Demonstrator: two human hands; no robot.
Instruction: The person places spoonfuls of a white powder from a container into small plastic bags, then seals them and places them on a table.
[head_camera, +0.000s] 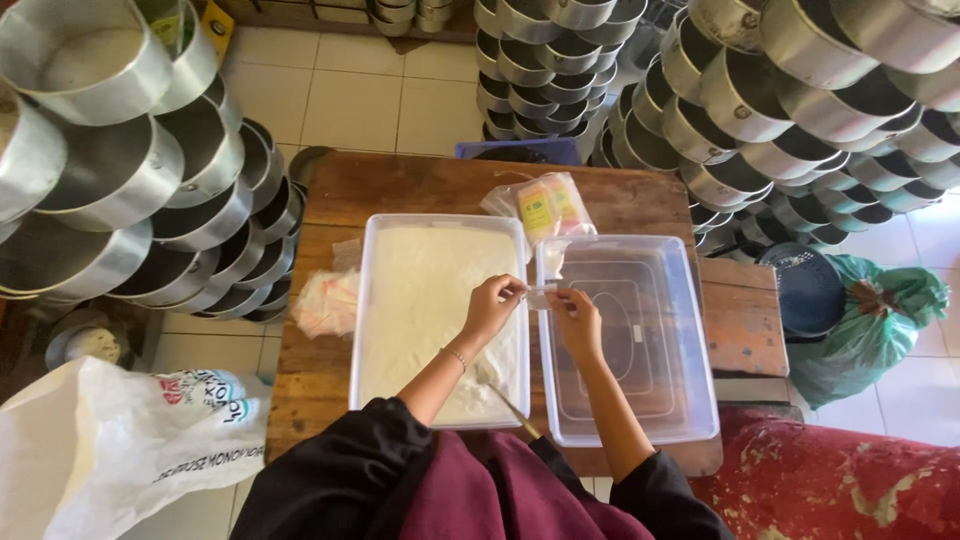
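Hands, left hand (492, 303) and right hand (578, 312), meet fingertip-to-fingertip, each grip pinching one small clear bag (545, 294).

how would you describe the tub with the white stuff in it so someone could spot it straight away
Start at the wooden table in the middle, between the stacks of round metal pans. Two clear plastic tubs sit side by side on it; the left tub, under the left hand, is the one filled with white powder, while the right tub is empty.
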